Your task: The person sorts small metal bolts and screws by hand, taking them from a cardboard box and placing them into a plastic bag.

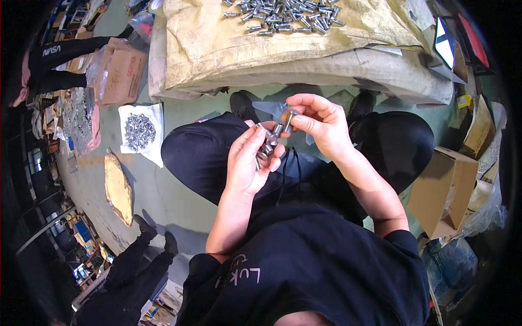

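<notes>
Above my lap, my left hand (249,155) is curled around several shiny metal bolts (266,148). Close beside it, my right hand (325,124) pinches one more bolt (290,120) between thumb and fingers. A small clear plastic bag (267,108) shows just behind the fingers; whether either hand grips it I cannot tell. Beyond my knees, a big heap of similar bolts (288,15) lies on a yellowish woven sheet (212,49) spread over a work surface.
To the left, a white sack (156,119) on the floor bears more metal parts, near a brown carton (120,76) and a yellowish flat piece (118,187). An open cardboard box (435,190) stands at my right. Two other people's legs (130,271) (65,81) show at the left.
</notes>
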`<state>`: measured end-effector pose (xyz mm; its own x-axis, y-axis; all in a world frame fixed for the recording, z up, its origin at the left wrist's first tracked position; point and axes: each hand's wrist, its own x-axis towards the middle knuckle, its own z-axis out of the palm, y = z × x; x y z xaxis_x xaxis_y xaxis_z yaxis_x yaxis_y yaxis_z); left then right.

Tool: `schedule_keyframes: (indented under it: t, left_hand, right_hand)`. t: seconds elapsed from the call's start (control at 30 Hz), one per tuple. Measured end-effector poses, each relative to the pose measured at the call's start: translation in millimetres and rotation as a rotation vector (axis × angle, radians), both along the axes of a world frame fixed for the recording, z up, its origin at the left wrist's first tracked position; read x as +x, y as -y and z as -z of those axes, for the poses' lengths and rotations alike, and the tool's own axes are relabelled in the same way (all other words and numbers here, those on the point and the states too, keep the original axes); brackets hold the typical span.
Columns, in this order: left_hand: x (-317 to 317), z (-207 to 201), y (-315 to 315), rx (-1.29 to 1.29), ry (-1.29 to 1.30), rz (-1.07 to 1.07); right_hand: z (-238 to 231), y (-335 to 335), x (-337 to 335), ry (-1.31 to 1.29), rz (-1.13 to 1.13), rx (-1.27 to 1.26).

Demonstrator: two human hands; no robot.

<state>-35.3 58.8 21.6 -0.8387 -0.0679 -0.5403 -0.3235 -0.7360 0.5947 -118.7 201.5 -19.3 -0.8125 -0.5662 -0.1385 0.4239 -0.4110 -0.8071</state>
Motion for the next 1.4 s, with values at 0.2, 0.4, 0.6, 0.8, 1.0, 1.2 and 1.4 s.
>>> schedule_keyframes:
  t: [0.2,0.4,0.6,0.8,1.0,1.2,1.4]
  left_hand:
    - [1,8,0,0.010,-0.030,-0.002]
    - [3,17,-7,-0.164,-0.146,-0.061]
    - [1,19,-15,-0.212,-0.212,-0.134]
    - [4,21,-12,-0.296,-0.254,-0.106]
    - [5,19,-14,-0.254,-0.194,-0.096]
    - [7,18,-8,-0.166,-0.157,-0.031]
    - [4,17,-11,-0.283,-0.196,-0.040]
  right_hand:
    - [6,-1,1,0.285,-0.041,-0.075]
    - [-1,4,11,-0.053,-0.158,0.054]
    - [0,8,16,-0.272,-0.030,0.245]
    - [0,6,15,-0.533,0.035,0.297]
    - [2,5,14,-0.608,0.091,0.293]
    - [0,-7,-5,0.371,0.002,-0.274]
    - [7,-4,1,0.327,-0.191,-0.028]
